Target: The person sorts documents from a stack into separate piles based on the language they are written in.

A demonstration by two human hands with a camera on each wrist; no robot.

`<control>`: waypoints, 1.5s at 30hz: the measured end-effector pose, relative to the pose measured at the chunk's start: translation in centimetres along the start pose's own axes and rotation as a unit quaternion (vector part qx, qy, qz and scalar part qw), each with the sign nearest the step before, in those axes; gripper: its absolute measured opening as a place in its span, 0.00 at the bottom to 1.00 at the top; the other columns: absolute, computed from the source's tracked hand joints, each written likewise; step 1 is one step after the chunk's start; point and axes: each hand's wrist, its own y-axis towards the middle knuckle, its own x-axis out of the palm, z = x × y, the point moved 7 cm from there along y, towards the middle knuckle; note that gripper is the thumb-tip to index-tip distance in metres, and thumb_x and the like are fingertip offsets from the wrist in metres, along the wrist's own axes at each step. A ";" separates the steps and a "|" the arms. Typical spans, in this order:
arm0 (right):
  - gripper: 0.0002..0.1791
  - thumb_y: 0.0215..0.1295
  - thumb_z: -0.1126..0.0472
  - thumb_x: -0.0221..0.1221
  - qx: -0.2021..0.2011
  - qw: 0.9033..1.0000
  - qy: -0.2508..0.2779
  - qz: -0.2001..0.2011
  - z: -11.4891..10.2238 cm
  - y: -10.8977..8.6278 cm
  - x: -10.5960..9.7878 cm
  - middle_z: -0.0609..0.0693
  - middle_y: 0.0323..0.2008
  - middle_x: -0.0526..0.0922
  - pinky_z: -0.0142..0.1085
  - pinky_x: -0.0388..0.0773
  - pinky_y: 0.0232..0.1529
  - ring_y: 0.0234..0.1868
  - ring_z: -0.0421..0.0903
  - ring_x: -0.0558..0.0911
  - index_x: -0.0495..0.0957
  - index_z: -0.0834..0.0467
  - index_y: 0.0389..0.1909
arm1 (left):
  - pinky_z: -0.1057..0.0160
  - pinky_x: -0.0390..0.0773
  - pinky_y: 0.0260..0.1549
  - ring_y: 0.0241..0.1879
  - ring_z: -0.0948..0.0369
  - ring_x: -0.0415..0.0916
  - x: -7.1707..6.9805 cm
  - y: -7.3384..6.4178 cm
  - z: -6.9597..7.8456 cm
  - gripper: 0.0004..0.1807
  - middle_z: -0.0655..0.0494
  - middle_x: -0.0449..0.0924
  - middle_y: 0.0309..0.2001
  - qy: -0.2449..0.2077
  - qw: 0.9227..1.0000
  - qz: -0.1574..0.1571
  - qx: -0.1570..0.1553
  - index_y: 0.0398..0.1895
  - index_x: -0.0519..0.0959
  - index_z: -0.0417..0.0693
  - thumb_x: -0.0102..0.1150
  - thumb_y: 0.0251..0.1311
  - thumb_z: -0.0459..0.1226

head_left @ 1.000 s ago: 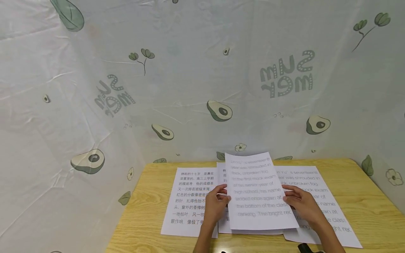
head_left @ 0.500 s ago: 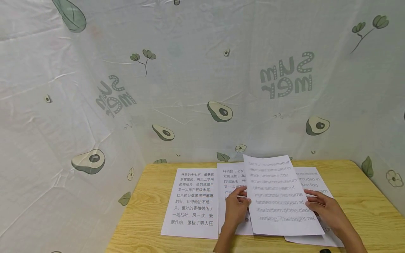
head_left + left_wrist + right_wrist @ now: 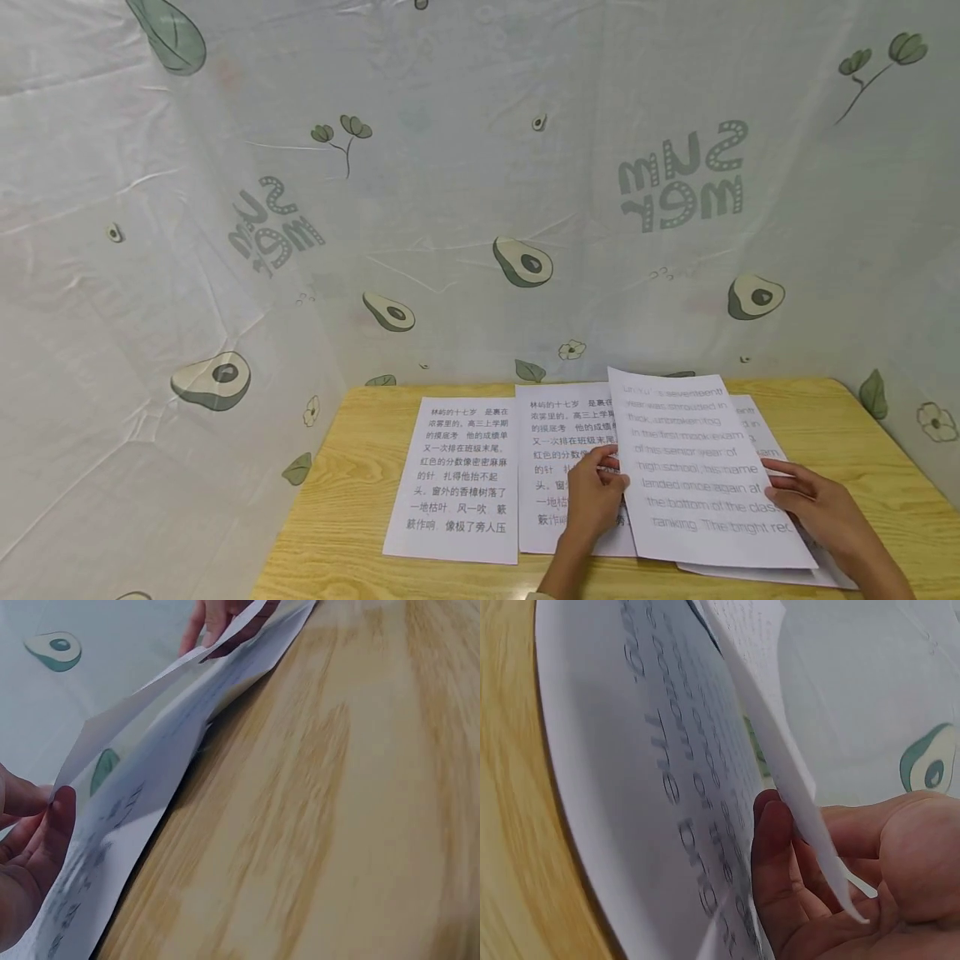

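A white sheet of paper (image 3: 697, 467) printed in English is held up between both hands, tilted over the right part of the row. My left hand (image 3: 596, 496) pinches its left edge; in the left wrist view the thumb and fingers (image 3: 58, 825) meet on that edge. On the opposite side my right hand (image 3: 817, 508) grips the right edge, and the right wrist view has the paper bending between thumb and fingers (image 3: 772, 840). Below it lies another English-printed sheet (image 3: 757, 417), mostly covered. The middle Chinese-printed sheet (image 3: 555, 467) is partly hidden by the left hand and the raised paper.
A further Chinese-printed sheet (image 3: 457, 483) lies flat at the left of the row. All rest on a wood-grain table (image 3: 337, 467). Behind and along the sides hangs a pale curtain (image 3: 450, 208) with avocado prints.
Both hands have carried the English sheet to the right, from over the middle sheet to over the right one. The left and middle Chinese sheets are more exposed now.
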 end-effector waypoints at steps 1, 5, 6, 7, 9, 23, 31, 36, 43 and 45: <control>0.40 0.81 0.53 0.59 0.006 1.000 -0.001 -0.001 0.3 0.0 -0.2 0.78 0.68 0.74 0.27 0.84 0.42 0.39 0.19 0.76 0.57 0.74 0.80 | 0.75 0.80 0.32 0.32 0.75 0.77 0.3 -0.1 0.0 0.24 0.66 0.82 0.38 -0.002 1.000 -0.001 -0.001 0.57 0.87 0.48 0.70 0.58 0.23; 0.41 0.81 0.52 0.59 0.021 1.000 -0.004 -0.005 1.3 -0.2 -1.0 0.79 0.70 0.71 0.27 0.83 0.41 0.38 0.18 0.75 0.56 0.74 0.80 | 0.75 0.81 0.30 0.32 0.74 0.78 1.6 -0.4 0.1 0.24 0.67 0.81 0.37 -0.014 1.000 -0.008 -0.011 0.56 0.87 0.48 0.70 0.57 0.22; 0.41 0.81 0.52 0.59 0.022 1.000 -0.007 -0.001 1.4 -0.3 -1.3 0.79 0.69 0.72 0.27 0.83 0.40 0.38 0.19 0.75 0.57 0.74 0.79 | 0.75 0.81 0.30 0.32 0.75 0.78 1.9 -0.5 0.2 0.24 0.67 0.81 0.37 -0.014 1.000 -0.009 -0.012 0.56 0.87 0.49 0.70 0.57 0.22; 0.40 0.81 0.53 0.59 0.019 1.000 -0.011 0.001 1.5 -0.3 -1.5 0.79 0.68 0.72 0.27 0.83 0.40 0.37 0.18 0.75 0.57 0.75 0.79 | 0.75 0.81 0.30 0.32 0.75 0.78 2.2 -0.5 0.2 0.24 0.67 0.80 0.37 -0.016 1.000 -0.010 -0.015 0.56 0.87 0.49 0.70 0.57 0.22; 0.39 0.81 0.54 0.59 0.011 1.000 -0.020 0.013 1.7 -0.4 -1.9 0.80 0.67 0.73 0.28 0.84 0.39 0.37 0.18 0.74 0.59 0.76 0.78 | 0.75 0.81 0.30 0.31 0.75 0.78 2.7 -0.6 0.3 0.24 0.68 0.80 0.36 -0.014 1.000 -0.011 -0.013 0.56 0.87 0.49 0.70 0.57 0.22; 0.39 0.79 0.54 0.61 0.030 0.998 -0.037 0.043 3.9 0.0 -3.9 0.81 0.63 0.76 0.34 0.84 0.35 0.33 0.23 0.76 0.61 0.78 0.76 | 0.76 0.80 0.25 0.30 0.75 0.76 5.3 -0.8 0.5 0.26 0.70 0.79 0.35 -0.007 0.999 -0.027 -0.029 0.58 0.87 0.49 0.71 0.57 0.22; 0.34 0.80 0.58 0.59 0.025 0.997 -0.058 0.049 3.7 -0.2 -3.6 0.79 0.57 0.79 0.33 0.82 0.34 0.34 0.28 0.77 0.64 0.79 0.73 | 0.76 0.80 0.26 0.29 0.75 0.74 5.8 -0.9 0.1 0.26 0.69 0.80 0.36 0.025 0.999 -0.035 -0.024 0.60 0.86 0.47 0.72 0.56 0.23; 0.34 0.81 0.56 0.57 0.010 0.996 -0.074 0.040 3.2 -0.3 -3.6 0.78 0.56 0.81 0.33 0.81 0.33 0.34 0.32 0.80 0.64 0.79 0.73 | 0.76 0.80 0.27 0.29 0.76 0.74 5.8 -0.9 0.1 0.26 0.69 0.79 0.35 0.031 0.999 -0.036 -0.018 0.60 0.86 0.46 0.72 0.57 0.23; 0.31 0.80 0.55 0.59 0.005 0.990 -0.112 0.079 2.3 -0.7 -4.1 0.72 0.52 0.86 0.31 0.78 0.32 0.34 0.34 0.80 0.72 0.78 0.68 | 0.76 0.80 0.27 0.29 0.77 0.76 5.1 -1.1 1.4 0.24 0.67 0.80 0.37 0.046 0.998 -0.051 -0.014 0.62 0.85 0.43 0.74 0.60 0.29; 0.30 0.79 0.53 0.60 0.014 0.986 -0.127 0.103 1.8 -1.1 -4.4 0.71 0.52 0.87 0.34 0.79 0.33 0.34 0.39 0.83 0.75 0.76 0.66 | 0.76 0.80 0.28 0.30 0.77 0.77 4.4 -1.1 2.0 0.23 0.66 0.81 0.38 0.052 0.997 -0.056 -0.006 0.62 0.84 0.42 0.74 0.62 0.33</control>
